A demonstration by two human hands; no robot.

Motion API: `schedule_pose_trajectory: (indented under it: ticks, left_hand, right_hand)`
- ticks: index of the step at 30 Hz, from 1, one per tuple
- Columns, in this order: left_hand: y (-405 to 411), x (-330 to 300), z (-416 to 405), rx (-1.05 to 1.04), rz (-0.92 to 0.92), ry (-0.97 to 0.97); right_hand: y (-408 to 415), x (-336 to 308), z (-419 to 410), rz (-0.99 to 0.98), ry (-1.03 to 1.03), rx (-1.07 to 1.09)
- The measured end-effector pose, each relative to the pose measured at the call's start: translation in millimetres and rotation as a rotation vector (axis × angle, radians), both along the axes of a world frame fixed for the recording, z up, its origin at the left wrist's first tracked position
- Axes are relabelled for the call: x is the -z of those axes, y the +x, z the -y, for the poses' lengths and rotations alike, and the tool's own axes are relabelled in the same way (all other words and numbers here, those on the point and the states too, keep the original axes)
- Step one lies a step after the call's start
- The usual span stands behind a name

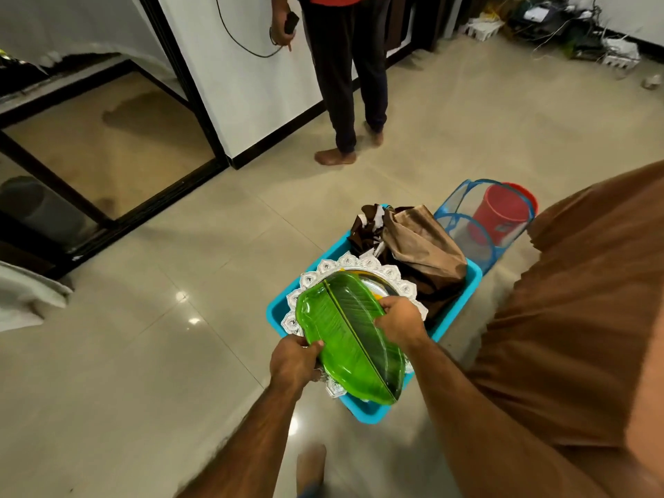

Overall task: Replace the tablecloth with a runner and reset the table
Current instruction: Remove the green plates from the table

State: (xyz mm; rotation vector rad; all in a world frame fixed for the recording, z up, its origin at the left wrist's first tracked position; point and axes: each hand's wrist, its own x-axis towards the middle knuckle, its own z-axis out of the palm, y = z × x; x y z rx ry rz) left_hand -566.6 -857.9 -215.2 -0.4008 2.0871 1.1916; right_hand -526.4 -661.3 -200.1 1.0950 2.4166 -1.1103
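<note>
While both hands, left hand (295, 357) and right hand (399, 320), are gripping the green leaf plate (350, 336), probably with the silver tray (359, 269), above the blue tub (463, 292), for carrying.

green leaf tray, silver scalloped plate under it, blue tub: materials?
Green leaf tray: likely glossy moulded plastic; translucent rim, printed veins, sharp highlights. Silver scalloped plate: embossed and shiny, either thin metal or metallised plastic, can't tell which. Blue tub: opaque plastic, smooth, thick rolled rim. Both hands, left and right, grip the tray edges.
</note>
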Motion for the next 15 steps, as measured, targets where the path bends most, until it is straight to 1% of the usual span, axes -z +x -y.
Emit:
schedule_pose_trajectory:
  ticks: [4,7,15]
  left_hand:
    - [-16.3,17.5,-4.0,0.026,-0.041,-0.044]
    - [-23.5,24.6,-10.1,0.027,-0.010,-0.027]
    - [-29.2,25.0,-17.7,0.095,0.007,-0.084]
  right_hand:
    - [-17.3,22.1,-3.1,0.010,0.021,-0.009]
    - [-25.4,32.3,-6.6,0.014,0.046,-0.011]
    - [-30.7,36.6,-10.6,0.052,0.065,-0.050]
